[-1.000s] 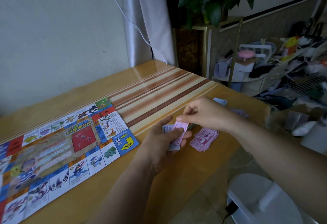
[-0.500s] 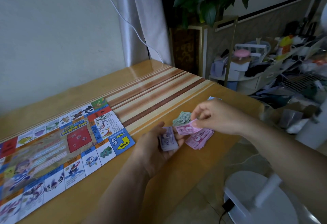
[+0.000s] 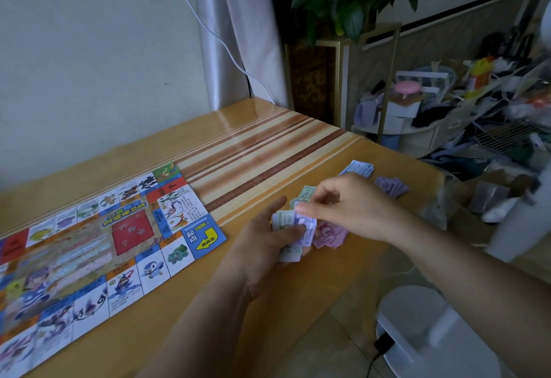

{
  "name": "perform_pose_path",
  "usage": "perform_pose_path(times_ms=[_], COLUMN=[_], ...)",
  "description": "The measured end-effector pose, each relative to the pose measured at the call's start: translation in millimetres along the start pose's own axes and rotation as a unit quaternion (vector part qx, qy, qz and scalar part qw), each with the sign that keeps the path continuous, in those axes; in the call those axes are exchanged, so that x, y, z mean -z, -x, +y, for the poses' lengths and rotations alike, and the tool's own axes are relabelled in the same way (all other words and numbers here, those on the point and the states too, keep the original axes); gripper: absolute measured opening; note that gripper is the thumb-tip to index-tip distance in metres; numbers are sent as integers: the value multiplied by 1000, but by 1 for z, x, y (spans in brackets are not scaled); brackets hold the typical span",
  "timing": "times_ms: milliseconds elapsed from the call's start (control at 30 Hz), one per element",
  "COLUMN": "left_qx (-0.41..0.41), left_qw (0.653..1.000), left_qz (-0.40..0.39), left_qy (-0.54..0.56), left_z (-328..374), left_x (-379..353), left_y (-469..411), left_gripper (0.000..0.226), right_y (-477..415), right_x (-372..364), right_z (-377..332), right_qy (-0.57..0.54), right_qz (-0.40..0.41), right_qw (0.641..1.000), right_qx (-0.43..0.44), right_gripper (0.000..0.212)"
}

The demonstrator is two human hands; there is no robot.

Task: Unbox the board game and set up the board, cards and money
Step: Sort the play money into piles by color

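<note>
Yellow wooden table [image 3: 268, 312]: pink paper-money pile [image 3: 331, 236] has gained a note; left hand [image 3: 259, 247] grips mixed banknote stack [image 3: 289, 254], right hand [image 3: 354, 207] pinches its purple top note [image 3: 307, 223]; sorting midway.

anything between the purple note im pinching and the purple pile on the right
Nothing visible blocks it. The right hand pinches the purple note atop the stack in the left hand; the purple pile lies beyond, past the flat green pile.

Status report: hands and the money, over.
Left hand holds mixed money stack. Right hand pinches its top purple note. Board flat on table, sorted piles beside the hands. Nothing blocking.
</note>
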State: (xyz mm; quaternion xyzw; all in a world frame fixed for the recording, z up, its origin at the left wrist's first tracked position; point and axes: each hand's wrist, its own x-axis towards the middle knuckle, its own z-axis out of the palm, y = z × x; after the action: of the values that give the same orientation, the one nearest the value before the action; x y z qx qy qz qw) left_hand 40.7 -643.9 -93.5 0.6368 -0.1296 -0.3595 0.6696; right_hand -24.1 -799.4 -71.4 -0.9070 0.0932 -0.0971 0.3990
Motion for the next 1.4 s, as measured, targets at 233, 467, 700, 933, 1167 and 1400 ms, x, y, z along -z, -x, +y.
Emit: perform_pose_path(times_ms=[233,467,700,933,1167,1400], left_qx=[30,-11,-14,-9,-24,-36], left_qw=[993,991,993,997,998,997], left_qz=[-29,-42,-49,-1,-2,35], left_qy=[114,123,108,80,58,58], left_z=[4,9,9,7,7,9], left_x=[-3,-5,-20,-16,-15,-13], left_y=[7,6,1,3,1,1], left_gripper=[53,57,48,48,48,48], right_y=[-3,-5,-7,-9,-6,-20], right_x=[3,29,38,29,13,0], right_z=[4,24,70,79,11,-4], right_qy=[-6,-5,183,261,2,-73], right_qz=[0,101,194,242,94,12], right_qw=[1000,993,952,921,994,996], right_qx=[-9,-57,-150,-159,-49,-41], right_gripper=[12,5,14,30,30,9])
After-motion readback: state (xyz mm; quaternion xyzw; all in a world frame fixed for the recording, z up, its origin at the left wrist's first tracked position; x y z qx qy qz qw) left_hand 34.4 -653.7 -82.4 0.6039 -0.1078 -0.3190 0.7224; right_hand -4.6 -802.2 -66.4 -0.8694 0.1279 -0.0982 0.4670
